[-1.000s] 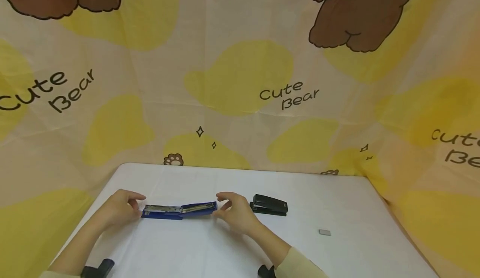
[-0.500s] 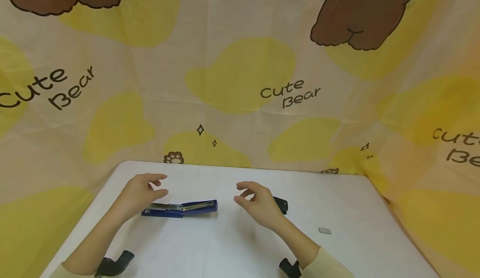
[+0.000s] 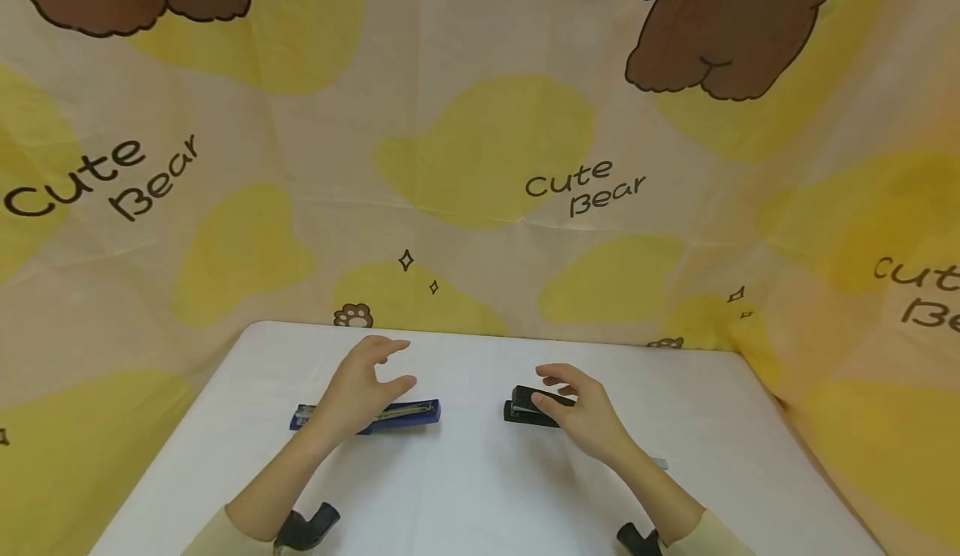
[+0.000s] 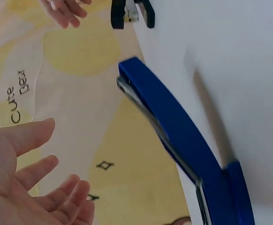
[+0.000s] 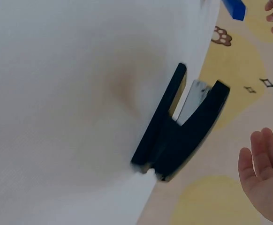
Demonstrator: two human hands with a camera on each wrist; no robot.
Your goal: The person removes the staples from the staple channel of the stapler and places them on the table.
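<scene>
A blue stapler (image 3: 411, 413) lies on the white table, swung open so its metal staple track shows. My left hand (image 3: 356, 391) hovers above it, fingers spread and holding nothing, and hides its middle in the head view. In the left wrist view the stapler's lifted blue arm (image 4: 174, 117) stands apart from the left hand (image 4: 28, 183). To the right sits a black stapler (image 3: 523, 408), its jaw slightly parted. My right hand (image 3: 591, 423) hangs over its right end with loose, empty fingers. The right wrist view has a gap between the black stapler (image 5: 188, 136) and that hand (image 5: 268, 183).
A small grey block, perhaps a strip of staples (image 3: 660, 463), lies on the white table (image 3: 450, 498), partly behind the right forearm. A yellow printed cloth (image 3: 480, 156) hangs behind the table. Black wrist mounts (image 3: 307, 529) are on both arms.
Both hands have come away from the blue stapler's ends. The left has risen and moved right over it; the right has moved right to above the black stapler. Both staplers stay in place.
</scene>
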